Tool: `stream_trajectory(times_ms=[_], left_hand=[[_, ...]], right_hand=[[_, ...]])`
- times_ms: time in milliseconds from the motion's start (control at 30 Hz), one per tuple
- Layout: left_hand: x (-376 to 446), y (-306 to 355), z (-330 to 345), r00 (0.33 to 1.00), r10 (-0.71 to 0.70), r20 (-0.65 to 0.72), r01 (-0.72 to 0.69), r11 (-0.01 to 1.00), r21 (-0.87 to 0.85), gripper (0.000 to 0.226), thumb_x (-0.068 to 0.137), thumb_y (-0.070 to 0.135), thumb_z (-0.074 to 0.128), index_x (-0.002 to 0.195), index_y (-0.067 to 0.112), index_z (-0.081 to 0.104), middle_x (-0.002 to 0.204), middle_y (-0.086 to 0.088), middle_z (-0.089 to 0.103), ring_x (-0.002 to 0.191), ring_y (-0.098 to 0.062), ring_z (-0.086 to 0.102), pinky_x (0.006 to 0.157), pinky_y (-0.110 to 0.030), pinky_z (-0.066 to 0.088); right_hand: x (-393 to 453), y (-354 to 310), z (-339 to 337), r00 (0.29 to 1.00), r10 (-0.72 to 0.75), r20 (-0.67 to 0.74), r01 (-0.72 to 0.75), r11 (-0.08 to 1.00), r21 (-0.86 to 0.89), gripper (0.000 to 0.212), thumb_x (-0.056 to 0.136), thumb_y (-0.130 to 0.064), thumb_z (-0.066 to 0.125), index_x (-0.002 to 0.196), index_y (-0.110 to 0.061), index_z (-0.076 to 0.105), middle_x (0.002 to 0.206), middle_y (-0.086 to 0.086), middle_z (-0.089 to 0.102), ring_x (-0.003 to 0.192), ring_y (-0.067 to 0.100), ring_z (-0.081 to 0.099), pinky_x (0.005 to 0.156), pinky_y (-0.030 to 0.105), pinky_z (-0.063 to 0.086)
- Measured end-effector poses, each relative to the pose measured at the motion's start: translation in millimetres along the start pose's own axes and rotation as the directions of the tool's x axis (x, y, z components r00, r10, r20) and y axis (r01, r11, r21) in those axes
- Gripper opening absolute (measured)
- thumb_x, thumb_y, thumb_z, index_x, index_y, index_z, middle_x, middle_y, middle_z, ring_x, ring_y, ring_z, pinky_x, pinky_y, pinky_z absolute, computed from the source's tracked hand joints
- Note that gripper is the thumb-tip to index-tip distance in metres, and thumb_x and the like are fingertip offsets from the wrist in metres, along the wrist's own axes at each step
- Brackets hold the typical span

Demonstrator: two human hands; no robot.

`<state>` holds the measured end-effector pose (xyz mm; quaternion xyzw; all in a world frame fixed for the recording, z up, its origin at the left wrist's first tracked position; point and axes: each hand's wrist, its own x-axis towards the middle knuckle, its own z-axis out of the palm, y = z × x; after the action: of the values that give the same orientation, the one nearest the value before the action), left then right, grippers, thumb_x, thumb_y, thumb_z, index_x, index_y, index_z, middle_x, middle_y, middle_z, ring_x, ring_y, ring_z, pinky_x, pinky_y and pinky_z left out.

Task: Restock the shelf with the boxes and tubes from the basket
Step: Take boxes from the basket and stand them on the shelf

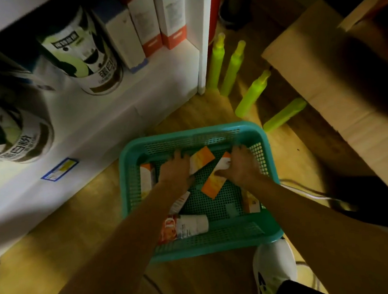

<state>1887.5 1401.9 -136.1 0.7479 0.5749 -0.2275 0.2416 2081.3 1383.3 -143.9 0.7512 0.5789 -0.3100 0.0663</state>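
The white shelf (106,112) fills the upper left, its lowest board just above the wooden floor (57,245). On it stand two large printed tins, one near the front left (8,136) and one further back (83,53), and beyond them a row of upright cartons: a white and blue box (123,34) and two white boxes with orange-red bases (146,23) (173,16). A blue-framed price label (59,169) sits on the shelf's front edge.

To the right a big cardboard box (318,83) lies on the floor, and between it and the shelf's side panel stand four neon-green bottles (233,67).

The teal plastic basket (187,138) sits on the floor in front of me, just beside the shelf, with my white shoe (273,270) touching its near corner.

Both my arms reach into the basket. My left hand (175,169) lies palm down on an orange and white box (201,161) by the far wall, fingers spread over it; I cannot tell whether they have closed on it. My right hand (241,166) is curled around the top end of a slanted orange box (214,184), gripping it.

More stock lies loose in the basket: an orange and white box (147,178) against the left wall, another (250,202) at the right wall partly under my forearm, a white tube (190,226) with an orange end near the front, and a smaller white piece (180,202) beside my left forearm that I cannot identify.
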Motion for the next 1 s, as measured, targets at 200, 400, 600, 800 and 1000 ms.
stream_trajectory(times_ms=[200, 400, 600, 800, 1000], left_hand=[[-12, -2, -2, 0.999, -0.002, -0.050, -0.002, 0.998, -0.067, 0.063, 0.092, 0.044, 0.063, 0.140, 0.010, 0.040, 0.135, -0.012, 0.049, 0.124, -0.033, 0.051, 0.086, -0.043, 0.048], [-35, -21, -8, 0.997, -0.030, -0.077, 0.022, 0.994, -0.109, 0.054, 0.085, 0.042, 0.066, 0.129, 0.015, 0.050, 0.124, -0.010, 0.061, 0.112, -0.031, 0.061, 0.084, -0.038, 0.051], [-62, -44, -16, 0.995, -0.043, -0.089, 0.034, 0.994, -0.104, 0.057, 0.084, 0.049, 0.065, 0.130, 0.019, 0.051, 0.123, -0.008, 0.063, 0.109, -0.029, 0.062, 0.083, -0.039, 0.053], [-97, -55, -37, 0.992, -0.063, -0.110, 0.041, 0.980, -0.194, 0.056, 0.080, 0.046, 0.071, 0.120, 0.014, 0.049, 0.112, -0.008, 0.063, 0.096, -0.027, 0.063, 0.077, -0.038, 0.055], [-128, -69, -75, 0.987, -0.040, -0.158, -0.002, 0.966, -0.258, 0.060, 0.078, 0.047, 0.075, 0.124, 0.016, 0.052, 0.112, -0.006, 0.064, 0.102, -0.026, 0.064, 0.080, -0.034, 0.053]], right_hand=[[-5, -8, 5, 0.994, -0.102, 0.038, 0.108, 0.967, -0.232, 0.068, 0.068, -0.067, 0.074, 0.114, -0.018, 0.062, 0.128, 0.014, 0.054, 0.124, 0.035, 0.048, 0.104, 0.045, 0.040], [-26, -24, 3, 0.984, -0.175, 0.043, 0.180, 0.964, -0.195, 0.040, 0.082, -0.039, 0.071, 0.113, -0.018, 0.060, 0.109, 0.008, 0.068, 0.107, 0.030, 0.062, 0.101, 0.040, 0.038], [-42, -25, 0, 0.981, -0.170, 0.097, 0.188, 0.959, -0.211, 0.068, 0.074, -0.047, 0.078, 0.125, -0.012, 0.052, 0.127, 0.015, 0.051, 0.115, 0.033, 0.053, 0.094, 0.039, 0.045], [-62, -16, -21, 0.984, -0.162, 0.075, 0.162, 0.987, 0.002, 0.065, 0.068, -0.040, 0.085, 0.121, -0.015, 0.056, 0.124, 0.011, 0.054, 0.112, 0.030, 0.055, 0.081, 0.033, 0.044], [-94, -30, -42, 0.969, -0.235, 0.078, 0.239, 0.970, -0.037, 0.054, 0.072, -0.036, 0.083, 0.113, -0.019, 0.052, 0.112, 0.006, 0.066, 0.099, 0.024, 0.063, 0.072, 0.031, 0.042]])
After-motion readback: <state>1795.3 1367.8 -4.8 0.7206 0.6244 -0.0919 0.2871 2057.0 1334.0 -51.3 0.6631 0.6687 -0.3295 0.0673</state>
